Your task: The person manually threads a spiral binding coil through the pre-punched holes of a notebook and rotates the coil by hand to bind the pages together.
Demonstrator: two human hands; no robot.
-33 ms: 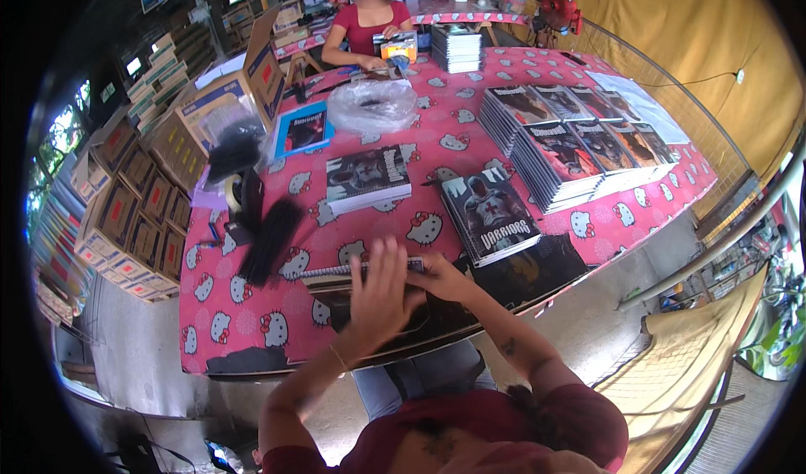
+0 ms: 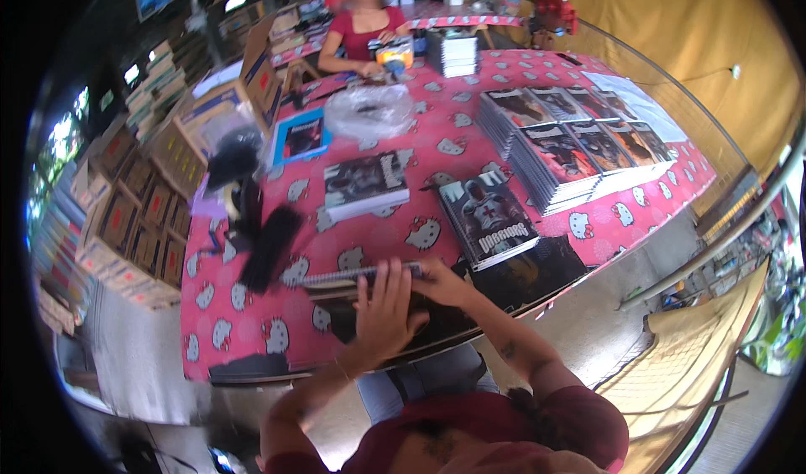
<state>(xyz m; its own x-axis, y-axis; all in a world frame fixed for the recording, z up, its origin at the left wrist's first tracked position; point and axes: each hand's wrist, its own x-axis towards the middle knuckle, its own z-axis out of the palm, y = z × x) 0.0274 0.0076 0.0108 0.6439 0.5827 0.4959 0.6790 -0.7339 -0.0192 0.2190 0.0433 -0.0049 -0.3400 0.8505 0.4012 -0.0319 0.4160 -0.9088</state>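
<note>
Spiral notebook (image 2: 337, 280): lies near the front edge of the table, right under the two hands. The hands hide much of it.
Long way of the notebook: seems to run left to right, along the coil side. The coil side is the far side, away from the person's body.
Left hand (image 2: 388, 308): laid flat on the notebook, fingers nearly straight and pointing away from the body. It covers the middle part, so it is the nearer hand to the notebook's left end.
Right hand (image 2: 445, 286): at the right end of the coil side, just beside the left hand. I cannot tell if its fingers pinch the notebook or only touch it.
Black coils (image 2: 270, 249): a bunch on the pink table (image 2: 256, 308), to the left of the notebook, past its far corner.
Knight notebooks (image 2: 487, 214): a small pile, ahead and to the right of the right hand.
Cover pile (image 2: 367, 180): straight ahead of the hands, with white page edges facing them.
</note>
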